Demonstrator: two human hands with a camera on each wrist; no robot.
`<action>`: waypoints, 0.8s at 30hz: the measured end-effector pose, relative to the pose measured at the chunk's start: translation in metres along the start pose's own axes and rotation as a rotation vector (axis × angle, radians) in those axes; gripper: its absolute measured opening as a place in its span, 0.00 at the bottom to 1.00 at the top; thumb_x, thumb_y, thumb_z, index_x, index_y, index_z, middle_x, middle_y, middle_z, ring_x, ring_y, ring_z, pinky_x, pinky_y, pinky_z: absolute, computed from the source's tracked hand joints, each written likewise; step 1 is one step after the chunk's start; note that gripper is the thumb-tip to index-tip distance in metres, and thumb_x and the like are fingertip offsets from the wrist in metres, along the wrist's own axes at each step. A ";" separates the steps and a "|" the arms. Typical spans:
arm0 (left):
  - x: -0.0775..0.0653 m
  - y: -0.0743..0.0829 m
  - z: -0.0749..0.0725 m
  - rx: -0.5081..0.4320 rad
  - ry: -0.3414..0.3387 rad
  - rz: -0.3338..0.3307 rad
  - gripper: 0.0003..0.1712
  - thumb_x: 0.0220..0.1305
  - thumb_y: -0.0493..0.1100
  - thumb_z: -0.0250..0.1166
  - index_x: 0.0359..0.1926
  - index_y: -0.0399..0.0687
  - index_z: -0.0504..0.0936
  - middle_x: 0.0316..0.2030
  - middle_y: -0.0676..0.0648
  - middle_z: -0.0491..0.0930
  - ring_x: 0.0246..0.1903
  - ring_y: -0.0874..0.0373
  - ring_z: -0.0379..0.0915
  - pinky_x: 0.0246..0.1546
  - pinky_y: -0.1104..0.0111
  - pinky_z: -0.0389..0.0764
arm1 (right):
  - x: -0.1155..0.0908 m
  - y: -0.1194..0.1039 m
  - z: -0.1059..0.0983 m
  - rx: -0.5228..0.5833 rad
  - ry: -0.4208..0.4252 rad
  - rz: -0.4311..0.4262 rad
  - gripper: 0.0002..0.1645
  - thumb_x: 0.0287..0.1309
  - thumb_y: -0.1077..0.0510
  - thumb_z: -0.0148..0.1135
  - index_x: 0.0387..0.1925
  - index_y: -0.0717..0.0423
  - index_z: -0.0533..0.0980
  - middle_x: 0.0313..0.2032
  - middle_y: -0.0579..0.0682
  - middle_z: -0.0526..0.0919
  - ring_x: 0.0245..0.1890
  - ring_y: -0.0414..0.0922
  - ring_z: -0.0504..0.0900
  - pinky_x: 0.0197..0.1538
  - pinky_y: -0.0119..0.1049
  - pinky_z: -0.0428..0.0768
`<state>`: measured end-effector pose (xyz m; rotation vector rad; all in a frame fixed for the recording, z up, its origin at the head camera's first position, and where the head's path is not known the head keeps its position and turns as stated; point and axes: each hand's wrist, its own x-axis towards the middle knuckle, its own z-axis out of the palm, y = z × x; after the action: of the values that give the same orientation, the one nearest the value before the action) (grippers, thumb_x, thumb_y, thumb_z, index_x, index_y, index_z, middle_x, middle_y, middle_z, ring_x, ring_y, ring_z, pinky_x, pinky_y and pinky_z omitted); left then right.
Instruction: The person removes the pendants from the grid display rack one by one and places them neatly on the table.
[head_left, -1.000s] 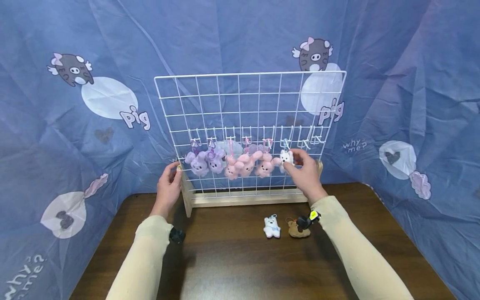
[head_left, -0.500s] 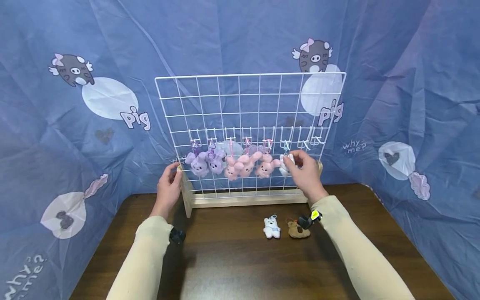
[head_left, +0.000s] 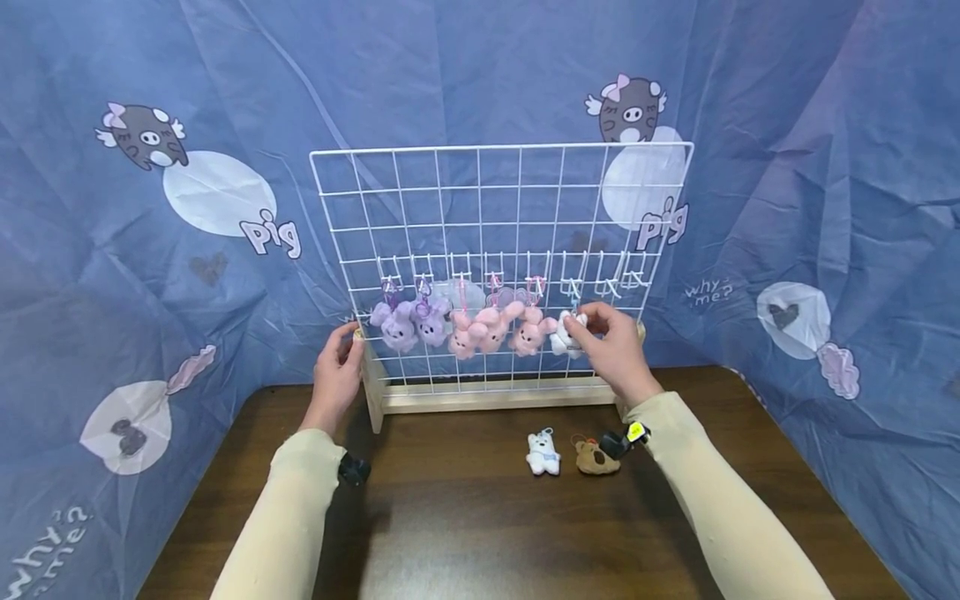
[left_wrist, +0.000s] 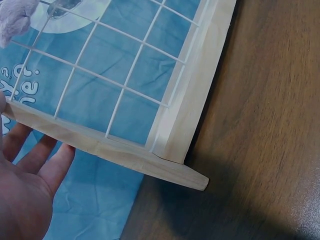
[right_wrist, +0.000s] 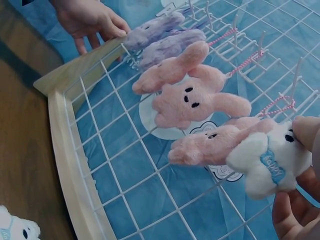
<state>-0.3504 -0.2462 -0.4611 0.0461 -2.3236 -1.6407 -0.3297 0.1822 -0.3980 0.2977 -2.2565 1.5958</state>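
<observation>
My right hand pinches a white plush bear keychain between thumb and fingers, the thumb over part of its face. The bear's light blue cord reaches up to a hook on the white wire grid rack; whether it is looped over is too small to tell. My left hand grips the rack's wooden side post, fingers behind it. Left of the bear hang pink plush bunny keychains and two purple plush keychains.
On the brown table before the rack lie another white plush bear and a brown plush keychain, partly behind the right wrist camera. Bare hooks stand to the right. Blue printed cloth hangs behind the rack.
The right hand has brought the white bear slightly down and left, its thumb shifting up over the face. The left hand stays at the post.
</observation>
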 end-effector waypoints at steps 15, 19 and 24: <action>0.001 -0.003 0.001 -0.001 0.008 -0.009 0.24 0.83 0.51 0.54 0.74 0.53 0.71 0.63 0.36 0.80 0.45 0.52 0.75 0.37 0.73 0.76 | -0.008 -0.008 -0.009 0.007 -0.117 0.006 0.24 0.77 0.54 0.61 0.65 0.65 0.75 0.42 0.60 0.80 0.37 0.46 0.78 0.40 0.39 0.84; 0.000 -0.003 0.001 0.002 0.003 -0.015 0.25 0.84 0.51 0.53 0.75 0.53 0.70 0.65 0.36 0.78 0.48 0.53 0.75 0.38 0.73 0.77 | -0.009 -0.010 -0.009 0.016 -0.119 -0.002 0.23 0.76 0.54 0.62 0.63 0.65 0.77 0.40 0.61 0.80 0.37 0.46 0.78 0.40 0.39 0.85; 0.001 -0.001 0.001 -0.002 0.003 0.000 0.24 0.84 0.51 0.53 0.74 0.53 0.70 0.63 0.36 0.79 0.43 0.53 0.74 0.36 0.73 0.76 | -0.010 -0.014 -0.009 0.042 -0.104 -0.018 0.21 0.76 0.56 0.62 0.61 0.67 0.77 0.39 0.61 0.81 0.36 0.44 0.79 0.38 0.34 0.85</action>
<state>-0.3517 -0.2462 -0.4616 0.0478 -2.3199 -1.6413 -0.3140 0.1855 -0.3872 0.4201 -2.2923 1.6560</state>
